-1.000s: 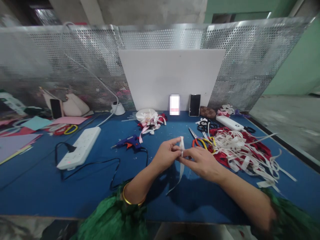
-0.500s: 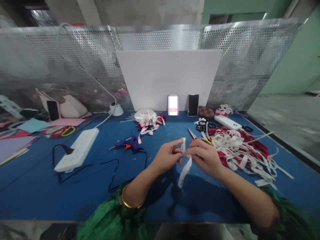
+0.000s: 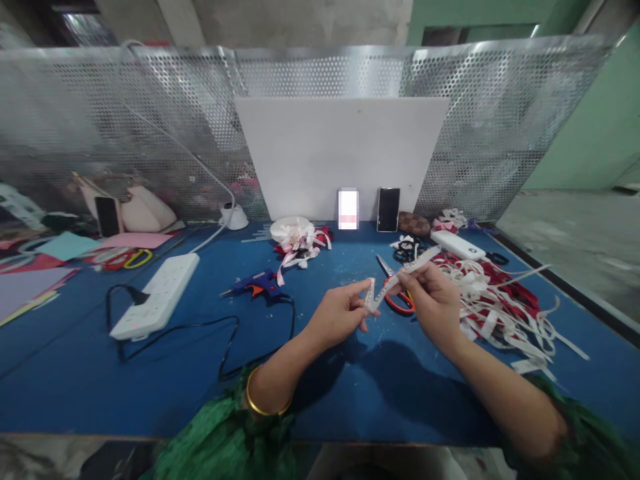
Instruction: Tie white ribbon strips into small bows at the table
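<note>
Both hands hold one white ribbon strip (image 3: 400,277) above the blue table (image 3: 100,387). My left hand (image 3: 340,313) pinches its folded near end between thumb and forefinger. My right hand (image 3: 435,300) grips the strip further along and draws it up toward the right, so it runs taut and slanted between the hands. Orange-handled scissors (image 3: 397,290) lie on the table just behind the strip. A pile of white and red ribbon strips (image 3: 500,307) spreads to the right of my right hand.
A blue glue gun (image 3: 257,285) with a black cord lies left of my hands, beside a white power strip (image 3: 157,293). A white dish of ribbon bows (image 3: 297,233), two phones (image 3: 389,209) and a white board stand at the back. Coloured paper (image 3: 30,280) lies far left.
My right hand has moved right and upward, pulling the ribbon's hanging tail up into a taut slanted line. My left hand has kept its pinch in about the same place.
</note>
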A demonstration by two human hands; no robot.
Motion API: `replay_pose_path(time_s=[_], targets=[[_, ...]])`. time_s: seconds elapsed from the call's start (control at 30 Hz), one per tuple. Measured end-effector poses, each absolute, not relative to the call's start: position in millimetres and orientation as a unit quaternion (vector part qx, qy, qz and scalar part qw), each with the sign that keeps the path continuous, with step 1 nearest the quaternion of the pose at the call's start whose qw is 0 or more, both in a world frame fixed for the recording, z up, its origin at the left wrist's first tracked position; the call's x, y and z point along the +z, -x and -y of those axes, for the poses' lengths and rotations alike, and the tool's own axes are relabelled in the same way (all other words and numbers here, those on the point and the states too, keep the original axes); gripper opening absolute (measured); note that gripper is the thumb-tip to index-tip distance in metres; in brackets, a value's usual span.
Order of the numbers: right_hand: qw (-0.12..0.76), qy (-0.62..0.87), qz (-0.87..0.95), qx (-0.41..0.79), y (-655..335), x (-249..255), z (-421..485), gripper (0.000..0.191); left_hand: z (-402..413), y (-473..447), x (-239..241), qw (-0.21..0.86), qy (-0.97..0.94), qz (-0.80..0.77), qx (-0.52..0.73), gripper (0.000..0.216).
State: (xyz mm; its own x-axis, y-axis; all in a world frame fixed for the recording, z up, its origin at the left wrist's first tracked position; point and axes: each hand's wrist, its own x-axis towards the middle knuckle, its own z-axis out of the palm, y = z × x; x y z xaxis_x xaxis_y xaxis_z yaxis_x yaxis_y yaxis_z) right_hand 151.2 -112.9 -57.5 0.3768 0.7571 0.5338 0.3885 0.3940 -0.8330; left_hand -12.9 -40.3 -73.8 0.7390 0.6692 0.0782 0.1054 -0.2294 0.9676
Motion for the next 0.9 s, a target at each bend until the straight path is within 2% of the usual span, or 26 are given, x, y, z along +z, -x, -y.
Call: replay_pose_path(time_s=[0.1, 0.27, 0.43, 0.53, 0.63, 0.73, 0.9], targets=[[0.592, 0.544, 0.589, 0.084, -151, -64, 112, 0.007, 41, 11, -75, 0.577, -0.735, -0.258, 0.248, 0.063], [0.453, 0.491, 0.732, -0.134, -147, -70, 113, 0.009, 48, 7, -73, 0.631, -0.704, -0.220, 0.243, 0.060], [0.345, 0.473, 0.767, -0.264, -149, -70, 111, 0.014, 54, 5, -66, 0.647, -0.699, -0.184, 0.244, 0.054], [0.229, 0.441, 0.822, -0.279, -152, -64, 110, 0.016, 54, 5, -63, 0.649, -0.702, -0.174, 0.239, 0.051], [0.131, 0.447, 0.852, -0.240, -154, -56, 111, 0.014, 52, 5, -65, 0.632, -0.713, -0.192, 0.235, 0.051], [0.116, 0.473, 0.851, -0.196, -153, -52, 114, 0.013, 52, 5, -68, 0.621, -0.720, -0.209, 0.228, 0.050], [0.162, 0.477, 0.839, -0.207, -153, -56, 113, 0.017, 52, 6, -64, 0.649, -0.695, -0.200, 0.237, 0.051]])
